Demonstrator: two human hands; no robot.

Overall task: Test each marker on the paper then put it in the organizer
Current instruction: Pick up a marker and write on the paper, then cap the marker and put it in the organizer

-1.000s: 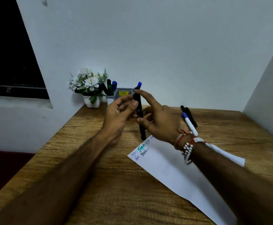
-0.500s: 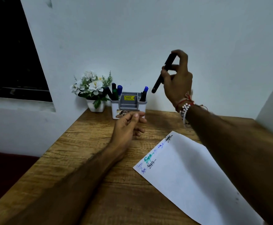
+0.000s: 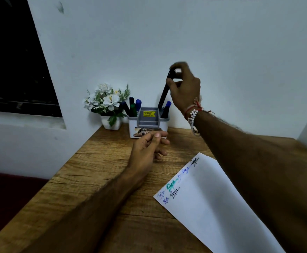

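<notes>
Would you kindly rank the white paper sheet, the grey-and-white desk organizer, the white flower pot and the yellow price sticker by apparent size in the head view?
1. White paper sheet, though nearest the camera.
2. Grey-and-white desk organizer.
3. White flower pot.
4. Yellow price sticker.

Bare forearms; beaded, red-thread wristbands [image 3: 193,114]

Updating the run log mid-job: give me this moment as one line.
step: placing | right hand: lowering black marker into organizer right slot | left hand: empty, above table | paper: scribbled
</notes>
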